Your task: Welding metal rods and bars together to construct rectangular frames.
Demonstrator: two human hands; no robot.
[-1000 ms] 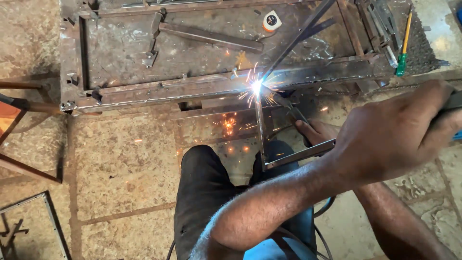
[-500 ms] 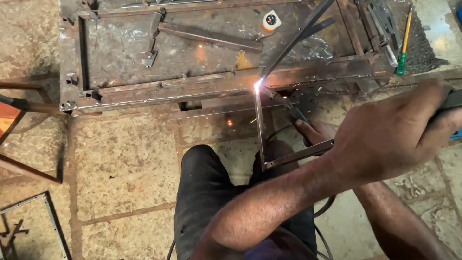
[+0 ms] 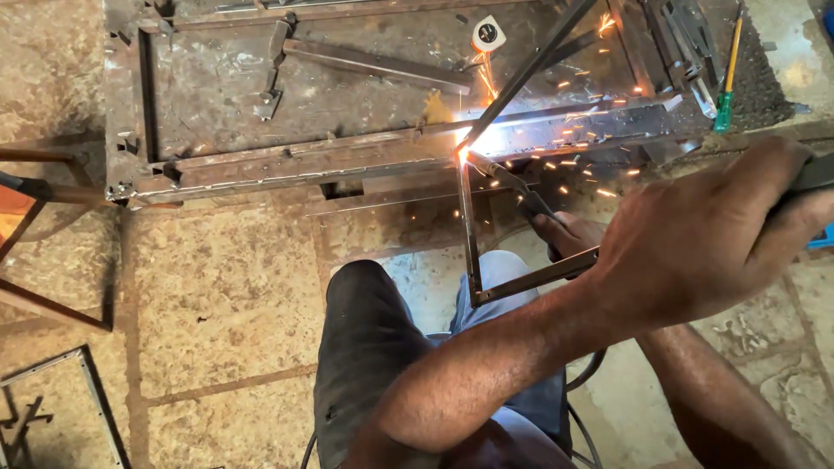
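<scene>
Under me, a worn stone-slab floor (image 3: 217,295), mottled tan, dark joints. Rusty steel work table (image 3: 217,95) ahead. Daylight, warm and even.

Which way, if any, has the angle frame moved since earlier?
No: the angle frame still meets the welding table at the same spot.

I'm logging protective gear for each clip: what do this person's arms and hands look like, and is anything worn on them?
Both forearms are bare, with no sleeves in view. The left hand wears no glove, ring or watch that shows. The right hand is mostly hidden behind the left forearm; the part that shows looks ungloved too. Dark trousers cover the knee below.
</scene>
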